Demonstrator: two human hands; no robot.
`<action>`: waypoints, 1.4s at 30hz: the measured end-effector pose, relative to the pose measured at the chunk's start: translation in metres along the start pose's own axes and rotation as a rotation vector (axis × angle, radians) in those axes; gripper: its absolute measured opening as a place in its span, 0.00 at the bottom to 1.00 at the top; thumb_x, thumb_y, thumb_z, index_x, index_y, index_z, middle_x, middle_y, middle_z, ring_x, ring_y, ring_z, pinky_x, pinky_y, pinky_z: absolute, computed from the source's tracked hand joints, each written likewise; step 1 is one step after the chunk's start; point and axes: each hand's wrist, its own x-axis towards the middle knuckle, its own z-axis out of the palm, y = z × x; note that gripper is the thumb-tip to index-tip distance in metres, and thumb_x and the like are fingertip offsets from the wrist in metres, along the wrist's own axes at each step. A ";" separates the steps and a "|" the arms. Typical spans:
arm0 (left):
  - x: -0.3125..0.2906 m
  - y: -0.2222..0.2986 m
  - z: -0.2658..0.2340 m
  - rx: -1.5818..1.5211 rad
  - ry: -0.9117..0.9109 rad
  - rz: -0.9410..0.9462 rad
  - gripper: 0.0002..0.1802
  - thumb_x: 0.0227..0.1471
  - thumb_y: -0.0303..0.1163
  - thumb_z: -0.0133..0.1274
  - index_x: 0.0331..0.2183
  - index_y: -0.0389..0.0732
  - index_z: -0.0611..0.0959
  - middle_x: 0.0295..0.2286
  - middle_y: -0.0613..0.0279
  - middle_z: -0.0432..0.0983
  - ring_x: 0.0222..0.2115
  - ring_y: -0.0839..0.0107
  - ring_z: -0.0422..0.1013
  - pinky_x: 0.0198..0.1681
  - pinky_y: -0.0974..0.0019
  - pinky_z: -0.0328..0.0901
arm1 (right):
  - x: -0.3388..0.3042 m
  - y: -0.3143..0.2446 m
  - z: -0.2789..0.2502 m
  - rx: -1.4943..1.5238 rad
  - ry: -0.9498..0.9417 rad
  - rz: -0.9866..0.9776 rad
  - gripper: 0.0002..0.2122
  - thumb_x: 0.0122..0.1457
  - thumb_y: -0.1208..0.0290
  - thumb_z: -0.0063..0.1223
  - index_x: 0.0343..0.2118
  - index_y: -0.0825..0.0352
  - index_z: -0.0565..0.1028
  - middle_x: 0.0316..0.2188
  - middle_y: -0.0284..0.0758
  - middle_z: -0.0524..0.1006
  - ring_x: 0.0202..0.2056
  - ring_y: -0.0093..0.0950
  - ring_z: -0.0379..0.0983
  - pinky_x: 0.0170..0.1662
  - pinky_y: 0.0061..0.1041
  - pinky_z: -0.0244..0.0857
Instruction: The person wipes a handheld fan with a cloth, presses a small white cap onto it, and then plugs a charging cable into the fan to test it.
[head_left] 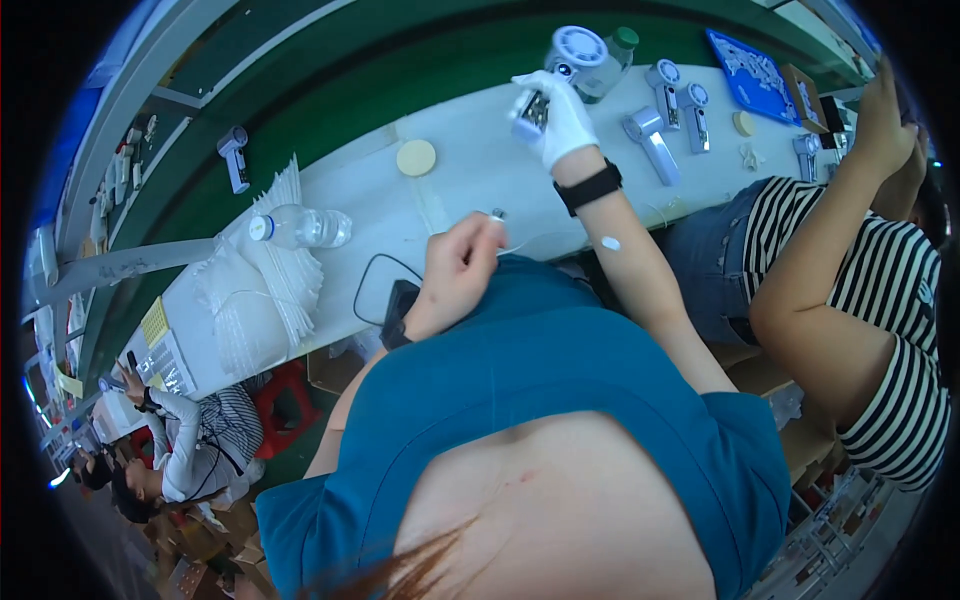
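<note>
In a white glove, my right hand (565, 128) grips a pale-purple handheld fan (578, 47) over the far side of the table. The handle's cover is off, and its inner parts (536, 108) show between my fingers. My bare left hand (460, 268) is closed close to my body at the table's near edge. At its fingertips sticks out a small light-coloured end (498, 214), which looks like a cable plug. A thin white cable (522, 246) runs from there to the right. Behind the fan stands a clear bottle with a green cap (622, 50).
Several pale-purple fans (652, 148) lie to the right, near a blue tray (735, 70) of small parts. A round cream disc (416, 157) lies mid-table. On the left, a water bottle (315, 228) rests on white foam sleeves (240, 300). A striped-shirted person (860, 270) sits at right.
</note>
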 end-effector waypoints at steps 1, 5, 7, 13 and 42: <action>0.003 -0.008 -0.005 -0.142 0.109 -0.018 0.15 0.56 0.37 0.37 0.25 0.38 0.70 0.11 0.72 0.57 0.14 0.86 0.51 0.16 0.77 0.45 | -0.010 -0.001 0.009 -0.090 -0.072 0.062 0.09 0.50 0.67 0.49 0.31 0.67 0.67 0.16 0.33 0.69 0.15 0.25 0.66 0.18 0.22 0.64; 0.014 -0.016 -0.013 -0.481 0.360 -0.051 0.14 0.56 0.39 0.36 0.28 0.39 0.69 0.12 0.71 0.57 0.14 0.85 0.50 0.16 0.78 0.45 | -0.045 0.006 0.020 -0.232 -0.302 0.235 0.19 0.54 0.52 0.41 0.32 0.69 0.68 0.15 0.33 0.68 0.13 0.25 0.65 0.17 0.21 0.62; 0.016 -0.011 -0.016 -0.574 0.411 -0.054 0.13 0.56 0.39 0.36 0.31 0.39 0.69 0.12 0.71 0.56 0.14 0.83 0.49 0.18 0.78 0.46 | -0.054 0.014 0.014 -0.132 -0.460 0.327 0.26 0.55 0.44 0.33 0.33 0.69 0.68 0.14 0.34 0.68 0.13 0.25 0.65 0.17 0.20 0.61; 0.015 0.006 -0.010 -0.487 0.392 0.049 0.13 0.56 0.39 0.38 0.33 0.39 0.68 0.12 0.71 0.57 0.15 0.84 0.51 0.19 0.79 0.47 | -0.081 0.010 0.013 -0.267 -0.461 0.271 0.28 0.57 0.43 0.25 0.33 0.70 0.67 0.14 0.35 0.68 0.13 0.25 0.65 0.16 0.19 0.59; 0.014 -0.007 -0.015 -0.403 0.243 -0.114 0.17 0.51 0.42 0.47 0.25 0.37 0.72 0.16 0.72 0.58 0.17 0.84 0.51 0.19 0.77 0.47 | -0.098 0.001 0.030 -0.363 -0.450 0.099 0.20 0.53 0.72 0.48 0.48 0.71 0.60 0.43 0.41 0.69 0.43 0.30 0.68 0.46 0.27 0.63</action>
